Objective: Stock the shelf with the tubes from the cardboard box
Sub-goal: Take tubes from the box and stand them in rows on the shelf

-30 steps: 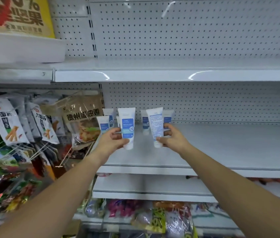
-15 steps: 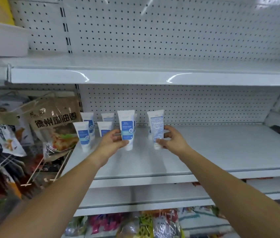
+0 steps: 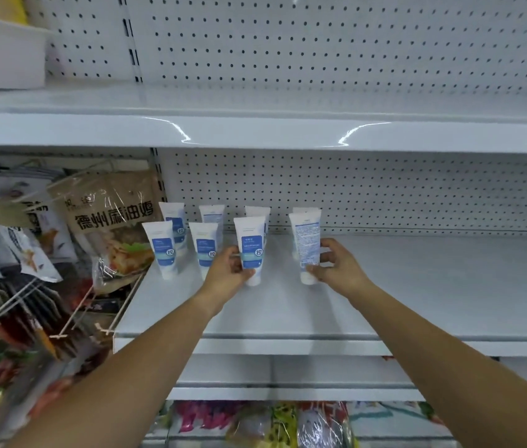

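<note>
Two white tubes with blue labels stand cap-down on the white shelf (image 3: 417, 302). My left hand (image 3: 228, 274) grips the left tube (image 3: 251, 245), label facing me. My right hand (image 3: 339, 266) pinches the right tube (image 3: 306, 240), whose printed back faces me. Further left, two tubes (image 3: 162, 250) (image 3: 205, 247) stand in the same front row. Several more tubes (image 3: 212, 215) stand in a row behind, against the pegboard. The cardboard box is out of view.
A brown snack bag (image 3: 110, 221) and other hanging packets (image 3: 13, 240) crowd the bay left of the shelf. An upper shelf (image 3: 288, 130) overhangs the tubes. Colourful packets (image 3: 272, 421) fill the bottom shelf. The shelf's right part is bare white metal.
Both hands moved the two tubes down and forward onto the shelf, in line with the front row. The view shifted right and closer.
</note>
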### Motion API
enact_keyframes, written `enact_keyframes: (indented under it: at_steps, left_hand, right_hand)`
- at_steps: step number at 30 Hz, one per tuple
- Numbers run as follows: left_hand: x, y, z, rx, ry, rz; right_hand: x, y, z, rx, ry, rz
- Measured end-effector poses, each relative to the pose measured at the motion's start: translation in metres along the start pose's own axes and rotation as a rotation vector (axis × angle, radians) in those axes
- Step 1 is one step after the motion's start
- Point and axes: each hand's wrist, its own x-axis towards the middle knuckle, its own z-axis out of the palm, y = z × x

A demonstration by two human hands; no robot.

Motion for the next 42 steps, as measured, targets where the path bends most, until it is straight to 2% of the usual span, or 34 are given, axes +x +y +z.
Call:
enact_keyframes:
  at_steps: [12,22,33,42]
  left_hand:
    - [0.025,-0.023,0.025,0.008,0.112,-0.026]
    - [0.034,-0.034,0.023,-0.01,0.133,-0.053]
    - [0.024,-0.031,0.016,0.015,0.042,-0.048]
    - [0.026,-0.036,0.017,0.001,0.035,-0.058]
  right_hand:
    - [0.023,0.024,-0.015,-0.014,-0.04,0.009]
    - [0.038,0.029,-0.007,0.026,-0.058,0.006]
    - [0.038,0.033,0.003,0.073,-0.076,0.011]
    - [0.037,0.037,0.0,0.094,-0.058,0.024]
